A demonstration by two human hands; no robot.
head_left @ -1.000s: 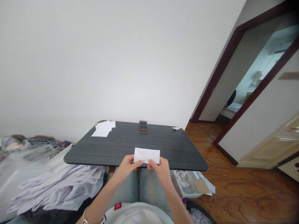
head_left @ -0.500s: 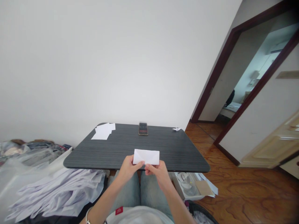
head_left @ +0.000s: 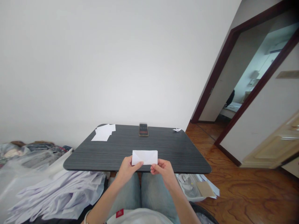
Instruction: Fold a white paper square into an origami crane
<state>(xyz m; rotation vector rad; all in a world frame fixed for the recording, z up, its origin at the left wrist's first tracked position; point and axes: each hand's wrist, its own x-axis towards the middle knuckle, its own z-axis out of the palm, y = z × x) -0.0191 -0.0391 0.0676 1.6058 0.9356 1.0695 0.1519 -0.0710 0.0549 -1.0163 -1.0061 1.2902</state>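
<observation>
White folded paper rectangle point(head_left: 144, 157), count 1, at near edge of dark wood-grain tabletop point(head_left: 126, 144). Left hand point(head_left: 126, 170) pinches its left end. Right hand point(head_left: 165, 171) shifted outward: thumb was near mid lower edge, now grips lower right corner. Also 1 dark phone-like rectangle point(head_left: 143, 129), 1 small white folded-paper figure point(head_left: 177, 130), several overlapping white sheets point(head_left: 102, 135), exact count unclear.

One camera, worn on the head, looks from above the lap point(head_left: 150, 189), forward and down. The left hand point(head_left: 127, 169) and the right hand point(head_left: 164, 171) are close before it, at the near edge of the table point(head_left: 165, 143). Beyond the far edge it faces the wall point(head_left: 140, 62), and all four table corners are inside the view.
</observation>
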